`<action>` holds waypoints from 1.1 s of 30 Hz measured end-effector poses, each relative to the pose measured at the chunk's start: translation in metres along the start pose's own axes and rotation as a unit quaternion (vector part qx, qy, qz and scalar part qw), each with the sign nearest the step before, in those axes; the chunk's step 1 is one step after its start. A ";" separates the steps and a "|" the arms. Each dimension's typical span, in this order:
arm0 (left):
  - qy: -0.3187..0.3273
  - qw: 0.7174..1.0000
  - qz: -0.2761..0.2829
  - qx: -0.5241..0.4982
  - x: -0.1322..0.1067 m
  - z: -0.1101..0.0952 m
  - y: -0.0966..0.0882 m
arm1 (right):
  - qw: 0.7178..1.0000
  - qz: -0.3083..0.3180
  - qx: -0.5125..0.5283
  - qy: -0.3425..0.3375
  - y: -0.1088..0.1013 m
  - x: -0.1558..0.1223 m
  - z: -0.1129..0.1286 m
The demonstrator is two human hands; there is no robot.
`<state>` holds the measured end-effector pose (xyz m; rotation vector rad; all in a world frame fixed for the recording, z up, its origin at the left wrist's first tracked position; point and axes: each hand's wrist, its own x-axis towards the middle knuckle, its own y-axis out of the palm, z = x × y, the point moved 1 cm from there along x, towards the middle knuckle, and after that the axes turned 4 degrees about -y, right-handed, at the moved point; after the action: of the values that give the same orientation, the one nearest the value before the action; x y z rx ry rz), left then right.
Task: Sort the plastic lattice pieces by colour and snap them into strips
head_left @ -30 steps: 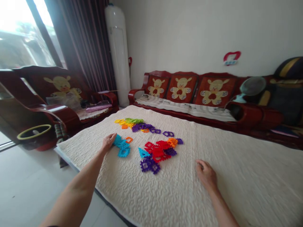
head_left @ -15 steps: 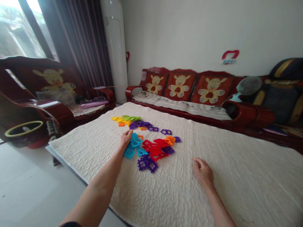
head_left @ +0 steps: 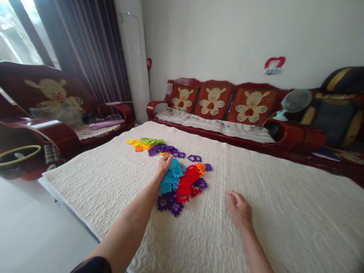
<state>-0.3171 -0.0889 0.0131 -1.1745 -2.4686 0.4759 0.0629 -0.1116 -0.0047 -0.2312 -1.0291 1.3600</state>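
Flat plastic puzzle pieces lie on a cream quilted table cover (head_left: 256, 182). My left hand (head_left: 165, 164) rests flat and open against the left side of a heap of blue pieces (head_left: 172, 175), pressed up to red pieces (head_left: 187, 182), purple pieces (head_left: 170, 202) and a few orange pieces (head_left: 200, 167). A second loose row of yellow, green, orange and purple pieces (head_left: 152, 145) lies farther back. My right hand (head_left: 239, 209) lies on the cover to the right of the heap, fingers loosely curled, holding nothing.
A red wooden sofa (head_left: 222, 113) with bear cushions runs behind the table. A matching armchair (head_left: 57, 113) stands at the left, a tall white air conditioner (head_left: 132, 60) in the corner. A small fan (head_left: 295, 102) sits on the sofa arm at the right. The floor shows at the lower left.
My left hand has slid to the right across the cover, pushing the blue pieces up against the red and purple ones. My right hand has stayed put. The view shifted left.
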 end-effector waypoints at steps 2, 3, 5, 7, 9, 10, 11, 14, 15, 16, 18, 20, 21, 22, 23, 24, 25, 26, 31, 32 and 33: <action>0.014 1.000 0.015 -0.007 0.001 -0.006 0.010 | 1.000 0.006 0.000 -0.004 0.000 0.000 -0.001; 0.021 0.999 0.024 -0.010 0.001 -0.009 0.016 | 1.000 0.008 0.000 -0.006 0.000 0.000 -0.002; 0.027 0.999 0.042 -0.008 0.001 -0.014 0.027 | 1.000 0.009 0.002 -0.010 0.000 0.001 -0.003; 0.033 0.998 0.061 -0.006 -0.001 -0.019 0.038 | 1.000 0.011 0.001 -0.012 0.000 0.001 -0.004; 0.043 0.996 0.078 -0.005 -0.004 -0.023 0.048 | 1.000 0.014 -0.002 -0.014 -0.001 0.001 -0.005; 0.052 0.995 0.087 -0.002 -0.006 -0.024 0.053 | 1.000 0.015 -0.003 -0.015 -0.001 0.001 -0.005; 0.062 0.993 0.096 0.003 -0.007 -0.025 0.057 | 1.000 0.015 -0.004 -0.015 -0.001 0.001 -0.005; 0.096 0.988 0.122 0.010 -0.007 -0.023 0.062 | 1.000 0.008 0.000 -0.014 0.000 0.001 -0.008; 0.106 0.986 0.124 0.011 -0.004 -0.023 0.060 | 1.000 0.007 0.002 -0.013 0.001 0.000 -0.009; 0.117 0.985 0.122 0.014 0.002 -0.022 0.057 | 1.000 0.006 0.004 -0.012 0.001 0.000 -0.011; 0.137 0.984 0.104 0.038 0.020 -0.022 0.046 | 1.000 0.006 0.008 -0.014 0.003 0.000 -0.015; 0.149 0.981 0.073 0.102 0.045 -0.023 0.030 | 1.000 0.001 0.010 -0.021 0.005 -0.001 -0.018; 0.143 0.977 0.052 0.149 0.059 -0.024 0.021 | 1.000 -0.002 0.011 -0.026 0.006 -0.001 -0.019; 0.131 0.971 0.030 0.196 0.073 -0.024 0.012 | 1.000 -0.005 0.012 -0.029 0.007 -0.001 -0.020; 0.122 0.970 0.017 0.212 0.088 -0.024 0.004 | 0.999 -0.007 0.013 -0.030 0.007 -0.001 -0.021; 0.113 0.969 0.006 0.221 0.101 -0.023 -0.004 | 0.999 -0.008 0.013 -0.029 0.007 -0.001 -0.022; 0.102 0.968 -0.004 0.229 0.114 -0.022 -0.010 | 1.000 -0.007 0.013 -0.026 0.008 -0.001 -0.022; 0.093 0.967 -0.012 0.235 0.126 -0.019 -0.016 | 1.000 -0.005 0.013 -0.022 0.007 -0.001 -0.022; 0.028 0.943 -0.031 0.329 0.172 0.002 -0.030 | 1.000 -0.005 0.002 -0.005 0.005 -0.003 -0.020; 0.015 0.938 -0.027 0.346 0.179 0.006 -0.030 | 1.000 -0.005 -0.001 -0.005 0.004 -0.003 -0.019; 0.000 0.934 -0.023 0.358 0.185 0.010 -0.031 | 1.000 -0.005 -0.004 -0.005 0.004 -0.004 -0.019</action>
<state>-0.4507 0.0372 0.0507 -0.7946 -2.0102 1.2232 0.0744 -0.1059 -0.0198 -0.2254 -1.0421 1.3494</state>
